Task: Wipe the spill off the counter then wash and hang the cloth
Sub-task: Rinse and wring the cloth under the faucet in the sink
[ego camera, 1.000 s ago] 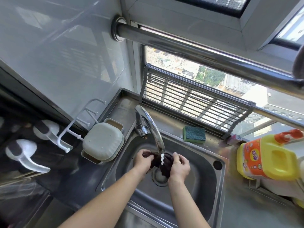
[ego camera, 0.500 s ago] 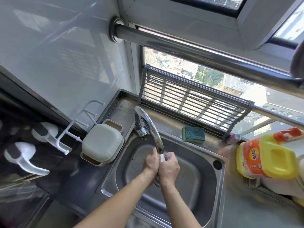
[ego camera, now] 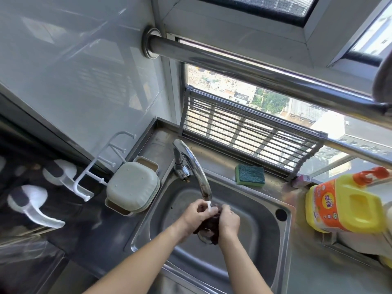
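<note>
A dark brown cloth [ego camera: 210, 224] is bunched between both my hands over the steel sink [ego camera: 250, 236], right under the faucet [ego camera: 192, 164]. A thin stream of water runs from the spout onto it. My left hand [ego camera: 196, 215] grips the cloth's left side, fingers curled. My right hand [ego camera: 230, 219] clasps its right side. Part of the cloth hangs down toward the drain, which it mostly hides.
A green sponge [ego camera: 250, 174] lies behind the sink by a folding rack [ego camera: 250, 126] at the window. A cream lidded box [ego camera: 132, 186] and white wall hooks [ego camera: 89, 177] sit left. A yellow detergent jug [ego camera: 347, 203] stands right. A steel rail [ego camera: 254, 66] crosses overhead.
My hands were pressed tight together under the spout half a second ago; now they have parted slightly and the dark cloth shows between them again.
</note>
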The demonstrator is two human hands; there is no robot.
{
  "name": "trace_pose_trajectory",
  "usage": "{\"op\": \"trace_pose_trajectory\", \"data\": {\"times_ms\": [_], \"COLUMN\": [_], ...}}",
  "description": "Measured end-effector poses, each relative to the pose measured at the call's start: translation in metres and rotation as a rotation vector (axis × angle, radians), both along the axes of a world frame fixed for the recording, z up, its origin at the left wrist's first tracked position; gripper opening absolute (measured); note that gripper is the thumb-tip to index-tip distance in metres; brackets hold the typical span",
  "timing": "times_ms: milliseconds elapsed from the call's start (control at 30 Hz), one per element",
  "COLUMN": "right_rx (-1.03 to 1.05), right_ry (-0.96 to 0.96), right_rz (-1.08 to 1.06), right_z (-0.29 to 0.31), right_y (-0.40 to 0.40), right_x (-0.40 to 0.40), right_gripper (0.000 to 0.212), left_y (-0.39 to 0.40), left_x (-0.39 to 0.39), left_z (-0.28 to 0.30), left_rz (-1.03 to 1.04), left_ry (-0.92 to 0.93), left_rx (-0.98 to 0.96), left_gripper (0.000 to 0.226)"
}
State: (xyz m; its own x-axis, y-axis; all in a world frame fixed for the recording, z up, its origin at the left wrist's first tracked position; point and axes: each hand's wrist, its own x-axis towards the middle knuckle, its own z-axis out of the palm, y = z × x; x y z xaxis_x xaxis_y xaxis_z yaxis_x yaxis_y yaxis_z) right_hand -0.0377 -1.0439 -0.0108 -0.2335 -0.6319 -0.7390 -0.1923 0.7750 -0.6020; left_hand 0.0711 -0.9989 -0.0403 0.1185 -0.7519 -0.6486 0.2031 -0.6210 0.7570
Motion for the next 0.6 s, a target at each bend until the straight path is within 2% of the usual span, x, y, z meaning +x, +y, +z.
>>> {"op": "trace_pose_trajectory", "data": {"times_ms": [67,133,233,300,367,433,500,600], "right_rx": [0.133,0.131,0.042,0.011,-0.084,-0.203,-0.27,-0.355], "right_ry": [-0.161,-0.346,-0.558,-0.599,-0.434,-0.158,0.006,0.161], "right_rz": [-0.245,-0.403,-0.449,-0.354,-0.12,0.115,0.176,0.163], "right_z": [-0.002,-0.003,0.004,0.009,0.003,-0.001,0.004,0.013], "right_y": [0.001,0.004,0.006,0.007,0.011,0.017,0.02,0.017], "right_x": [-0.006,-0.007,0.0,0.011,0.019,0.023,0.024,0.021], "right_gripper": [0.025,0.023,0.03,0.028,0.018,0.006,0.02,0.036], "left_y": [0.001,0.0,-0.008,-0.017,-0.026,-0.03,-0.026,-0.021], "left_x": [0.01,0.015,0.013,0.005,-0.008,-0.019,-0.022,-0.021], "left_z": [-0.002,0.0,0.008,0.014,0.016,0.004,-0.005,-0.007], "left_rz": [-0.027,0.068,0.256,0.316,0.37,0.331,0.216,0.211], "left_ry": [-0.165,-0.261,-0.187,-0.058,0.101,0.015,-0.139,-0.195], "left_rx": [0.065,0.191,0.278,0.278,0.225,0.155,0.141,0.167], "left_gripper": [0.027,0.015,0.005,0.018,0.032,0.034,0.037,0.046]}}
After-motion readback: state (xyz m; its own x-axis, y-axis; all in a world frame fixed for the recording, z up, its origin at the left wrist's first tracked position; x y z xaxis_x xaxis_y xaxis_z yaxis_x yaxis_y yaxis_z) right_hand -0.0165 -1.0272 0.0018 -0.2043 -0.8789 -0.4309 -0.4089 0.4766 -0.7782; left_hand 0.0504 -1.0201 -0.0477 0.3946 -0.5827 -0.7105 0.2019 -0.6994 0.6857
